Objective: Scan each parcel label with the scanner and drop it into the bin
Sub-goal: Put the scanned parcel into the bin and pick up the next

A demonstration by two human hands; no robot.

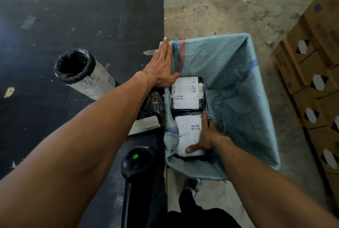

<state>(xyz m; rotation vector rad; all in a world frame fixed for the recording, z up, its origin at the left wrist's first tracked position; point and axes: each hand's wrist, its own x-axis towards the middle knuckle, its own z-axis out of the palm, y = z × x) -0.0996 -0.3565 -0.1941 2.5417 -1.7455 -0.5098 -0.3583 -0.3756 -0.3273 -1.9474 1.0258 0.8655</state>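
A teal woven sack (pixel 238 88) serves as the bin, hanging open beside the black table's right edge. Two black parcels with white labels lie inside it: a far one (pixel 186 92) and a near one (pixel 189 134). My right hand (pixel 206 138) grips the near parcel, thumb on its label, fingers along its right edge. My left hand (pixel 162 66) lies flat, fingers together, pressing the sack's rim against the table edge. A black scanner (pixel 136 161) with a green light stands on the table near me. Another black parcel (pixel 150 115) with a label lies on the table under my left forearm.
A grey tube-shaped parcel (pixel 84 73) with a black-lined open end lies on the black table (pixel 55 25). Stacked cardboard boxes (pixel 311 73) stand at the right. Concrete floor (pixel 220 7) lies beyond the sack. My foot shows below the sack.
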